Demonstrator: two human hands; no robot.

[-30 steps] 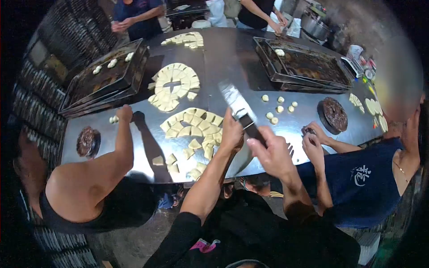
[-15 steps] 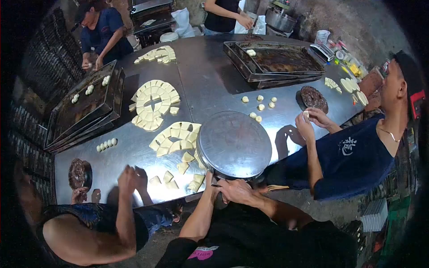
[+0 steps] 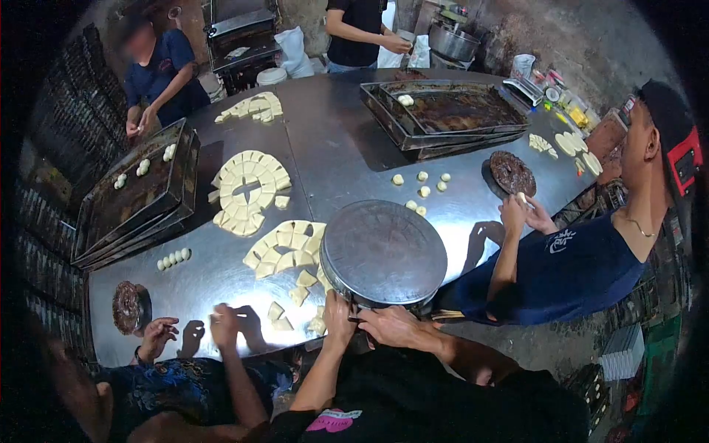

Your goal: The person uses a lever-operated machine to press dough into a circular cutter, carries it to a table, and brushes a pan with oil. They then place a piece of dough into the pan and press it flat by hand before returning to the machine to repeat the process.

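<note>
A large round metal dough divider [image 3: 384, 251] with a flat top sits at the front edge of the steel table. At its near rim my left hand [image 3: 340, 319] is closed around the edge, beside a small dark handle. My right hand [image 3: 390, 325] is closed on the same rim just to the right, its fingers partly hidden. Left of the divider lies cut dough [image 3: 286, 247] in a ring-like pattern, some of it touching the divider. Loose dough pieces [image 3: 299, 295] are scattered nearer the edge.
Co-workers stand around the table [image 3: 325, 170]; one at the right [image 3: 546, 258] shapes a dough ball, another's hands [image 3: 225, 325] are at lower left. Stacked trays [image 3: 458, 107] lie at the back, more trays [image 3: 136, 184] at left. Bowls of dark filling [image 3: 512, 173] stand near workers.
My view has shifted slightly. My hands stay at the divider's rim. The lower-left co-worker's hands have moved, one away from the filling bowl.
</note>
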